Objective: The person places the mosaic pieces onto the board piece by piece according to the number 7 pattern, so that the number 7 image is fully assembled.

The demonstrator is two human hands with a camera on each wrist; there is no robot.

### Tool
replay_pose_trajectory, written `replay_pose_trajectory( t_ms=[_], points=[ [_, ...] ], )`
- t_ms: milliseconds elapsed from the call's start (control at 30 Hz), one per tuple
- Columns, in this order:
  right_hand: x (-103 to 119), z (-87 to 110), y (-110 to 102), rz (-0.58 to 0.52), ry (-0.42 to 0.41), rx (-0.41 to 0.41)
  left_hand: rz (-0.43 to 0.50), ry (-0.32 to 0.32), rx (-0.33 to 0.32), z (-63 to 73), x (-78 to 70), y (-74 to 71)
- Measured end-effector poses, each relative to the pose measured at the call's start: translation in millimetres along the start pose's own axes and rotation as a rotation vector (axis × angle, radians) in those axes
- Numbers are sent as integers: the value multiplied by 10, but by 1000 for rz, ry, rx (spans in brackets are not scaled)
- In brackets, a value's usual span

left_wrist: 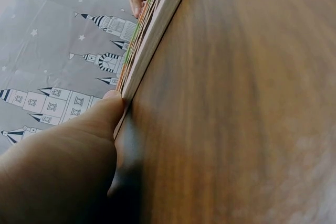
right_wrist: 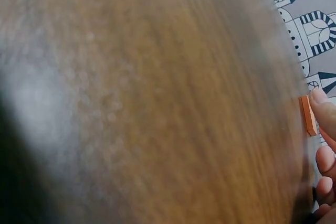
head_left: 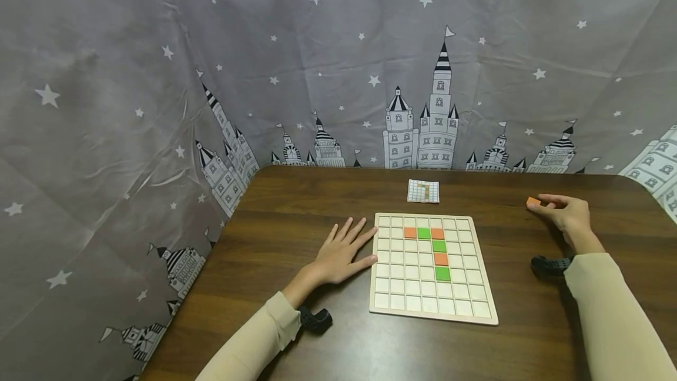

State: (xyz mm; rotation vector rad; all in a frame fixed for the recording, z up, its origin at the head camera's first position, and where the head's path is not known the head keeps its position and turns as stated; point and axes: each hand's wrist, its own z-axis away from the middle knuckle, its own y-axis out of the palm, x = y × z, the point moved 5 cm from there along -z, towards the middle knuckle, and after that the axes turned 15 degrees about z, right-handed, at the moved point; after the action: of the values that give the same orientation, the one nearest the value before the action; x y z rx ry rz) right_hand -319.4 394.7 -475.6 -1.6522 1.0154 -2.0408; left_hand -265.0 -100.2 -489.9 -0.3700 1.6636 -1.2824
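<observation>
A pale wooden grid board (head_left: pixel 398 272) lies on the table, with a row of orange, green and orange tiles near its top. From that row's right end, green, orange and green tiles run down one column. My left hand (head_left: pixel 338 256) lies with fingers spread beside the board, thumb and forefinger touching its left edge. In the left wrist view the thumb (left_wrist: pixel 100 116) meets the board's side. Off to the right, my right hand (head_left: pixel 573 219) pinches a small orange square tile (head_left: pixel 531 200) between thumb and fingers. The right wrist view shows this tile (right_wrist: pixel 308 116) edge-on at the fingertips.
Behind the board lies a small printed card (head_left: pixel 414 191) with a coloured grid pattern. The brown wooden table (head_left: pixel 254 287) ends at a grey curtain (head_left: pixel 317 46) printed with castles and stars. Each wrist wears a black band (head_left: pixel 316 320).
</observation>
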Motion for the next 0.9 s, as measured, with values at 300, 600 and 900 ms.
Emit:
replay_pose_trajectory(
  t_ms=[300,600,900],
  points=[
    [14,10,26,107,-19,-13,10,-7,-1,7,-4,4],
    [35,21,-9,197,-40,-59,6,-4,-2,-3,-1,8],
    [20,22,-1,153,-27,-42,8,-5,-4,-6,6,14]
  ],
)
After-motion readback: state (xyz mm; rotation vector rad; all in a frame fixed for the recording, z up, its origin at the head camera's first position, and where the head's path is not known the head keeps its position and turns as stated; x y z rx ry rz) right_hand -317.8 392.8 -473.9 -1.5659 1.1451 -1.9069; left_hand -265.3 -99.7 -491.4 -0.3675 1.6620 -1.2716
